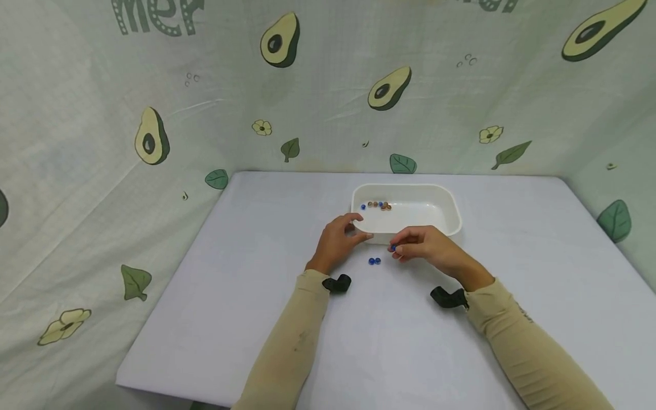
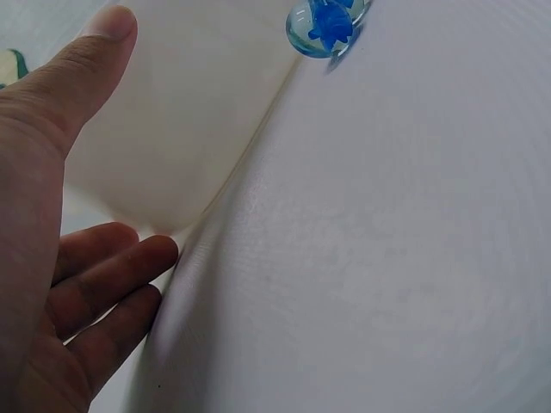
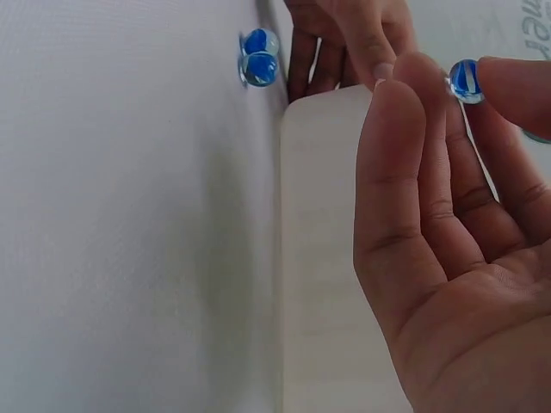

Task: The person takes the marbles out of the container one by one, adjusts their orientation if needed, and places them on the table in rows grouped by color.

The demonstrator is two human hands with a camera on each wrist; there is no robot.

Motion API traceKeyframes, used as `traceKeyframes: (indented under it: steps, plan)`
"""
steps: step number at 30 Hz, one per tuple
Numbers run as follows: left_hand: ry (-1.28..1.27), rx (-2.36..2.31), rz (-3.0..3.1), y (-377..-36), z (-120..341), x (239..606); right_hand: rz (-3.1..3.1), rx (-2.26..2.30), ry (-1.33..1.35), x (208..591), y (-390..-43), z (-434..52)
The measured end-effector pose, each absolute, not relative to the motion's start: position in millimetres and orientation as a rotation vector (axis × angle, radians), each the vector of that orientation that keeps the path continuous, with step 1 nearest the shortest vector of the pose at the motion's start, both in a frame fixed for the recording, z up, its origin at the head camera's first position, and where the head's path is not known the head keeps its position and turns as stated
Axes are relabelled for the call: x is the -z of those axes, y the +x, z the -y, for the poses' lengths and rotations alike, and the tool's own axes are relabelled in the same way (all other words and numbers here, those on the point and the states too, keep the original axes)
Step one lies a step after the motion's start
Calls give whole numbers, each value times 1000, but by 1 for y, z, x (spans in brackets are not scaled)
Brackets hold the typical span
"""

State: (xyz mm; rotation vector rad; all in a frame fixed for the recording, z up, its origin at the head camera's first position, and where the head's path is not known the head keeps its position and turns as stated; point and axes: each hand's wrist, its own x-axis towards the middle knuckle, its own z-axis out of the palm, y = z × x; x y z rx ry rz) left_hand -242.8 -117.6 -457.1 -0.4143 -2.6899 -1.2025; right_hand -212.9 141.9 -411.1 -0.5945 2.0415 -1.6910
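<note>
A white rectangular tray [image 1: 422,216] sits on the table. My left hand [image 1: 338,242] holds its near left corner, the thumb along the front wall and the fingers round the left side. Just in front of the tray, my right hand [image 1: 427,250] pinches a clear glass marble with a blue swirl [image 3: 466,81] between thumb and fingers. Two more blue marbles [image 3: 258,69] lie side by side on the table between the hands; the left wrist view catches them at its top edge. Inside the tray, several blue and brown marbles [image 1: 376,204] gather toward the left end.
White cloth covers the table [image 1: 246,273]. Behind it and at both sides hangs a pale green curtain [image 1: 323,91] printed with avocados, leaves and flowers. Each wrist carries a small black camera [image 1: 448,297].
</note>
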Motion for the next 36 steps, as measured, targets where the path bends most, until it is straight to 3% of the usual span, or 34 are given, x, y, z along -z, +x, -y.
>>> traceKeyframes:
  steps: [36]
  plan:
    - [-417,1215,2710,-239,118,453,-2271,1420,-479,434,-214,-133]
